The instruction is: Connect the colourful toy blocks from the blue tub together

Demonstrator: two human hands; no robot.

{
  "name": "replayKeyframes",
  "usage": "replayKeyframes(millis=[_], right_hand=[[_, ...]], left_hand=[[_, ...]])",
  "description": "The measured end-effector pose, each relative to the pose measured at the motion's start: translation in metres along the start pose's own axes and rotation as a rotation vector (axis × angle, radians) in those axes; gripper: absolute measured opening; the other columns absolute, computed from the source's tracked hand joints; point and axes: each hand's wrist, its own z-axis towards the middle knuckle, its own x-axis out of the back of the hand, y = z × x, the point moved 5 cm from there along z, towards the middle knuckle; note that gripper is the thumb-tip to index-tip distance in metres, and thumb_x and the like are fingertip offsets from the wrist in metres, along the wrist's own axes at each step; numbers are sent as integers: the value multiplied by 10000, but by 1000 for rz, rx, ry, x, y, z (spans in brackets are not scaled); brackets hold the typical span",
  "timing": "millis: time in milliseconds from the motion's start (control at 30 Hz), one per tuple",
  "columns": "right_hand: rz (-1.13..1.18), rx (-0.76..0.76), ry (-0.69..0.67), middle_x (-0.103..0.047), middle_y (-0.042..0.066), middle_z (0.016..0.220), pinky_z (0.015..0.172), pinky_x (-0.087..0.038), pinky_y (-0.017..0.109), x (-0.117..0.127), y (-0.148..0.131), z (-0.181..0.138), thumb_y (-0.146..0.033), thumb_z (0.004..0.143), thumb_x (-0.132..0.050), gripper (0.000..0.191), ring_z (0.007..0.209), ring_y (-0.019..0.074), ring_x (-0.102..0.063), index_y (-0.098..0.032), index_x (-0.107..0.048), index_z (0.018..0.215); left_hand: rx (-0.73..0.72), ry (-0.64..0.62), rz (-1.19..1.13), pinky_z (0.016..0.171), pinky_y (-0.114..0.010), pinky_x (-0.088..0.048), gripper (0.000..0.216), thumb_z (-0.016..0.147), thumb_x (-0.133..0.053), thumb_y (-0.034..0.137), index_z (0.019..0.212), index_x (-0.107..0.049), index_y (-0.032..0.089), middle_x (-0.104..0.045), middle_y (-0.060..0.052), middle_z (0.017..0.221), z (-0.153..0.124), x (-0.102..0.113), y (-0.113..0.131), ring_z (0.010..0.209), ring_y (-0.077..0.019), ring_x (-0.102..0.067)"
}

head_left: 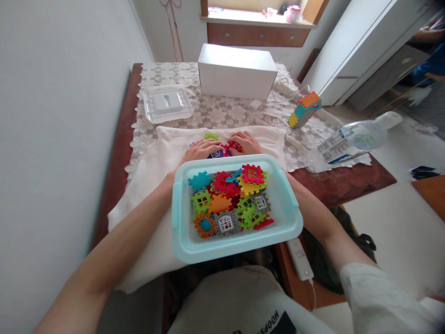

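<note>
Both hands at work just past the lip of a lt. blue tub (181, 253), the clock's center for all places here. L hand (200, 149), at 11 o'clock, lies palm-down w/ fingers bent over a purple pc. (215, 154) w/ a white window; can't tell if it grips. R hand (245, 141), at 12, has fingers and thumb curled round a red pc. (236, 146), which sits right beside the purple one. A green pc. (211, 136) lies nr. the L fingertips, betw. 11 and 12, on a white cloth (146, 185). Forearms pass either side of the tub, which holds a heap of interlocking pcs.: a teal pc. (200, 180) at the heap's 10, a red window pc. (252, 174) at 1, a gray pc. (225, 223) w/ a white window at 6, an orange frame (204, 226) at 8. Farther off, on the lace tablecloth (222, 115): a clear lid (168, 103) at 11, a white box (236, 79) at 12, a multicolor block build (306, 109) at 1, a lg. clear bottle (351, 141) on its side at 2. Pwr. strip (299, 260) at 4.
</note>
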Motion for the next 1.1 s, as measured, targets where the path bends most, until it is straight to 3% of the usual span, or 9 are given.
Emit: replayKeyframes(millis=[133, 233, 467, 600, 733, 833, 967, 1100], right_hand=[[-39, -47, -90, -807, 132, 1744, 1535, -492, 618, 12, -3, -2, -554, 1176, -787, 543, 1666, 401, -676, -328, -838, 1667], [-21, -81, -136, -833, 114, 1692, 1510, -528, 647, 22, -6, -4, -574, 1177, -731, 470, 1653, 415, -696, -408, -887, 1588], [-82, -186, -101, -866, 211, 1568, 1299, -648, 651, 22, -2, -3, -508, 1170, -684, 417, 1461, 443, -788, -286, -905, 1445], [-95, -164, -81, -854, 205, 1576, 1314, -634, 613, 20, 0, -3, -362, 1139, -697, 388, 1488, 413, -759, -263, -879, 1467], [-63, -145, -80, -839, 198, 1591, 1356, -598, 606, 24, -2, -3, -331, 1133, -715, 323, 1540, 411, -686, -256, -881, 1399], [-38, -148, -89, -831, 217, 1586, 1374, -572, 624, 25, -2, -3, -349, 1141, -733, 257, 1538, 426, -659, -242, -886, 1318], [-42, -152, -96, -874, 190, 1503, 1375, -578, 660, 24, 0, -2, -419, 1171, -709, 294, 1503, 434, -686, -297, -883, 1375], [-99, -129, -159, -863, 201, 1542, 1359, -596, 556, 25, -2, -2, -462, 1223, -645, 355, 1434, 376, -733, -242, -851, 1410]], left_hand=[[60, -12, -2, 1593, -631, -379, 563, 1189, -718, 308, 1746, -788, 276, -743, -125, 1896, -1, 0, -1, 1836, -340, -620], [67, -1, 17, 1574, -626, -407, 556, 1183, -722, 305, 1732, -800, 272, -766, -135, 1868, -1, 1, -1, 1814, -353, -642], [87, -49, 24, 1556, -630, -420, 599, 1123, -776, 285, 1721, -798, 253, -757, -158, 1874, 3, 1, -1, 1794, -368, -657], [81, -42, 5, 1563, -634, -413, 600, 1134, -757, 316, 1727, -790, 224, -760, -168, 1868, 4, 2, -3, 1824, -377, -630], [67, -30, -24, 1557, -620, -438, 590, 1123, -784, 370, 1699, -808, 243, -788, -146, 1841, 5, 4, -5, 1842, -375, -611], [49, -7, -38, 1541, -612, -457, 566, 1115, -771, 373, 1665, -831, 254, -815, -146, 1803, 5, 5, -4, 1771, -370, -676], [52, 5, -59, 1514, -617, -480, 523, 1117, -753, 400, 1616, -858, 287, -843, -129, 1764, 3, 5, -3, 1708, -368, -716], [52, 5, -66, 1499, -625, -489, 522, 1101, -767, 409, 1602, -869, 303, -854, -126, 1746, 4, 5, -3, 1695, -380, -723]])
